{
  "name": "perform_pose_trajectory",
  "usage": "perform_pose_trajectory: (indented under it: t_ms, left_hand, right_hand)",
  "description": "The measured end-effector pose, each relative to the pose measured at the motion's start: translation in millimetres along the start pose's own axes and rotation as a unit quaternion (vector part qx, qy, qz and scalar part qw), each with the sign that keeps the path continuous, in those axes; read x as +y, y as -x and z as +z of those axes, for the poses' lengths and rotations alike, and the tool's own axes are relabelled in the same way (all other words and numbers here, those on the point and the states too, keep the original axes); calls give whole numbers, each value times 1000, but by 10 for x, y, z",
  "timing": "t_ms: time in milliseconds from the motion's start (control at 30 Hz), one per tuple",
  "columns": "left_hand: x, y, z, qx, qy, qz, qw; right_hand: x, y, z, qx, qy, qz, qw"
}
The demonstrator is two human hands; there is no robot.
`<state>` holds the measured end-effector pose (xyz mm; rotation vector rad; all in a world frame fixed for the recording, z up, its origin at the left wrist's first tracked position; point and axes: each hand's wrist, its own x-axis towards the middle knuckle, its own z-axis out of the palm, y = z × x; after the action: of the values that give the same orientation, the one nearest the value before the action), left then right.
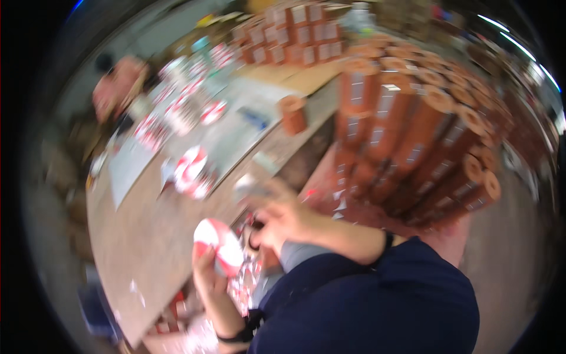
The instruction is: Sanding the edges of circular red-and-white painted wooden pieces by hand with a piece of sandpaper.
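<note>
A brown table (141,248) fills the left of the workroom, and the view is blurred. Over its near edge is a striped disc (219,245), red and white, held in the left hand (206,271); the thumb lies over its left side and the fingers are closed on it. The right hand (280,215) is just to the right, fingers bent, beside a pale thing (249,186); I cannot tell if it grips it. Farther off stand more striped pieces (193,172), a grey sheet (239,147) and a lone brown roll (293,115). At right, stacked rolls (401,130) bear pale labels (356,88), too blurred to read. More labelled stacks (289,35) stand at the far side; a person in pink (121,85) is far left.
</note>
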<state>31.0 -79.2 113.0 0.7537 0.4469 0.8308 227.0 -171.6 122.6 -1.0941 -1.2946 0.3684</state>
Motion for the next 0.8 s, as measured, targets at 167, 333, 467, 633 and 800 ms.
perform_pose_trajectory:
  t_ms: [167, 333, 467, 633, 800]
  left_hand:
    - [-63, -56, 162, 40, -4, 6, 999]
    - [8, 45, 156, 27, 53, 17, 998]
    - [33, 36, -20, 50, 55, 24, 997]
    - [47, 26, 5, 34, 104, 1, 994]
    - [55, 22, 39, 46, 85, 14, 995]
  right_hand:
    - [-189, -168, -153, -35, 136, -106, 984]
    - [-336, -168, 85, -104, 136, -161, 972]
    - [-45, 105, 36, -179, 174, -92, 964]
    - [-213, -58, 100, -77, 132, -132, 979]
    - [-252, -8, 287, -133, 164, -179, 961]
